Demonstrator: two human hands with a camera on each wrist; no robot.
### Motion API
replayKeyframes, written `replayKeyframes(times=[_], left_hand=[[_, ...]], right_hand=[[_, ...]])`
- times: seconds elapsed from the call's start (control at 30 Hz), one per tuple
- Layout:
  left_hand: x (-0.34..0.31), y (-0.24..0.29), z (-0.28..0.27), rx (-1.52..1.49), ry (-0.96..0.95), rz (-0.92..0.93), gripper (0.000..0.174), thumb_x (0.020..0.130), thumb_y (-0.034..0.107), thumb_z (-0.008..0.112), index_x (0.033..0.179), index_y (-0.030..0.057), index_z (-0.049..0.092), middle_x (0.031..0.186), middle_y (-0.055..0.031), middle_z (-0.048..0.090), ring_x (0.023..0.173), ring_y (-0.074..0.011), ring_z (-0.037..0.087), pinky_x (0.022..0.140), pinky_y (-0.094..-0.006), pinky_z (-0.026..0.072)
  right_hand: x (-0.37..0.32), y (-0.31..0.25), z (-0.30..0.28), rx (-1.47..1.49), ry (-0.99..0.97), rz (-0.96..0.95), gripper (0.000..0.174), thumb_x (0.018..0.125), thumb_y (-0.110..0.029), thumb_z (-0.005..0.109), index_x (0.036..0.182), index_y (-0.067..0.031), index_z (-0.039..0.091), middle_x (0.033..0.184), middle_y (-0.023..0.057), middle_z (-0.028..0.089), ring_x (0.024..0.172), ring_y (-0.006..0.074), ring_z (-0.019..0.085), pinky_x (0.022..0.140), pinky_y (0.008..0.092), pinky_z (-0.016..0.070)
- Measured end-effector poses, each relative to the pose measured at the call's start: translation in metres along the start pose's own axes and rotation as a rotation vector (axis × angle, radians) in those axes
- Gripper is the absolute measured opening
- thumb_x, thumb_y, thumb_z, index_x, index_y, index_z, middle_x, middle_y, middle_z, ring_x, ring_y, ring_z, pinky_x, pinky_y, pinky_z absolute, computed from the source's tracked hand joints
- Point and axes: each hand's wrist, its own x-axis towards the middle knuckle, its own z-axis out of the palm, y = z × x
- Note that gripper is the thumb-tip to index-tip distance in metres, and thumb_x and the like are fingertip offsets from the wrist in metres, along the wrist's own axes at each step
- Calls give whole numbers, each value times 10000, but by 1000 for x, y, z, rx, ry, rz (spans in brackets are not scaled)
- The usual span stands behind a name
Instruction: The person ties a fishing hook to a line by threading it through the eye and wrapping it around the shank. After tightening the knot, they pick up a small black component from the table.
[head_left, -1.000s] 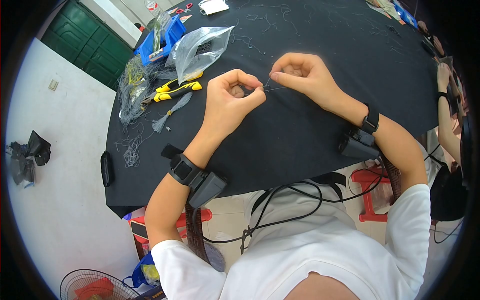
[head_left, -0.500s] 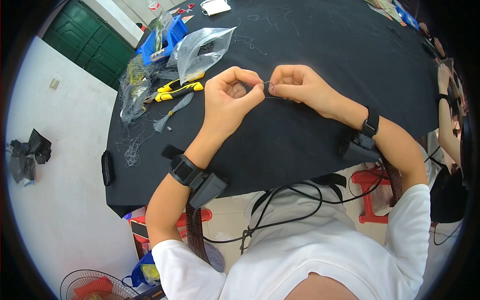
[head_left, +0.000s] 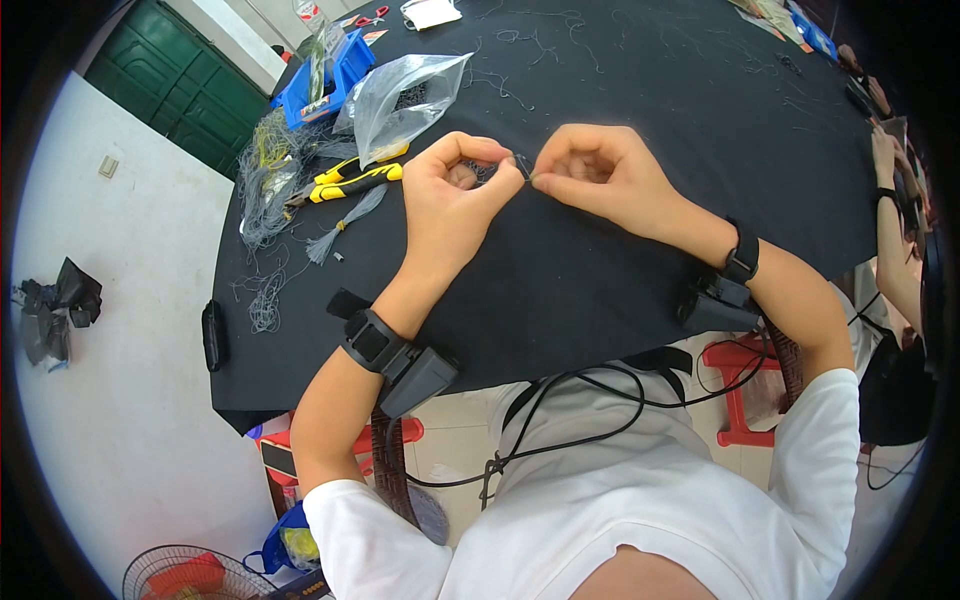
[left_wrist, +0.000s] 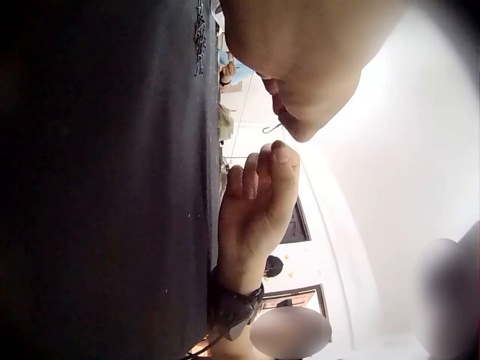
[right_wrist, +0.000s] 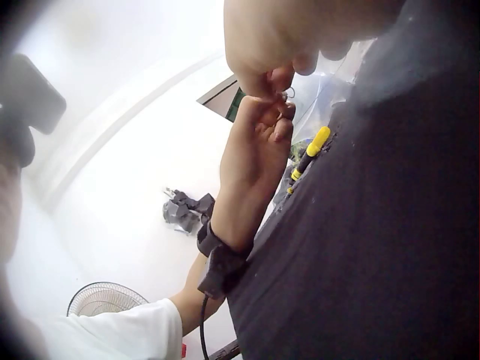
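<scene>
Above the dark cloth, my left hand (head_left: 455, 195) pinches a thin grey thread (head_left: 527, 176) between thumb and forefinger. My right hand (head_left: 610, 180) pinches the same thread just to the right, its fingertips very near the left ones. In the left wrist view a small hook-like curl (left_wrist: 271, 129) shows by the fingertips of the left hand (left_wrist: 307, 82), with the right hand (left_wrist: 259, 202) below. A small loop (right_wrist: 289, 93) shows between the hands in the right wrist view. What exactly lies inside each pinch is hidden.
Left of the hands lie yellow-black pliers (head_left: 355, 184), a tied grey thread bundle (head_left: 345, 226), tangled threads (head_left: 262, 190), a clear plastic bag (head_left: 400, 105) and a blue bin (head_left: 342, 72). Another person's arm (head_left: 886, 160) is at the right table edge (head_left: 840, 262).
My right hand has moved away from and back to the left fingertips, its thumb now lower beside them. The left hand has shifted slightly left. The thread between them has changed shape.
</scene>
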Motion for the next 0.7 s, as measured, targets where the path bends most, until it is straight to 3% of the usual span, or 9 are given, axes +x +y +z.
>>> replayKeyframes(times=[0.07, 0.27, 0.37, 0.57, 0.67, 0.7], left_hand=[[0, 2, -2, 148, -43, 2, 72, 752, -8, 629, 820, -8, 606, 813, -7, 593, 648, -6, 488, 580, -136, 376], [0, 0, 1, 83, -181, 6, 96, 727, -31, 633, 816, -18, 600, 848, -19, 604, 689, -9, 495, 605, -141, 389], [1, -8, 3, 51, -204, 64, 92, 681, 9, 652, 749, -24, 599, 742, 5, 606, 552, 21, 406, 493, -143, 333], [0, -6, 5, 16, -223, 124, 92, 679, 0, 648, 754, -24, 599, 768, -14, 618, 561, 19, 417, 507, -142, 347], [1, -9, 5, -36, -177, 116, 93, 681, -5, 647, 763, -20, 606, 763, -2, 614, 545, 30, 382, 483, -139, 305], [1, -6, 3, 7, -172, 65, 87, 704, -20, 636, 783, -19, 601, 797, -12, 605, 613, 4, 433, 540, -149, 345]], right_hand=[[0, -4, 1, -69, 48, -38, 62, 840, -82, 615, 865, -26, 613, 665, -67, 509, 572, -22, 403, 487, 156, 292], [1, 2, 0, -95, 100, -89, 83, 844, -93, 607, 891, -25, 611, 667, -66, 506, 582, -20, 402, 504, 155, 300], [2, -2, 0, -139, 143, -95, 116, 834, -132, 604, 875, -24, 619, 641, -71, 454, 542, 2, 325, 481, 179, 275], [5, 12, -2, -47, 159, -82, 132, 835, -147, 610, 886, -27, 626, 645, -73, 462, 544, -5, 340, 486, 173, 280], [5, 11, -3, -53, 205, -85, 134, 833, -149, 613, 877, -23, 624, 649, -73, 474, 543, -10, 351, 490, 167, 287], [5, 12, -4, -33, 196, -85, 136, 831, -151, 615, 873, -22, 623, 651, -72, 478, 547, -10, 362, 494, 165, 293]])
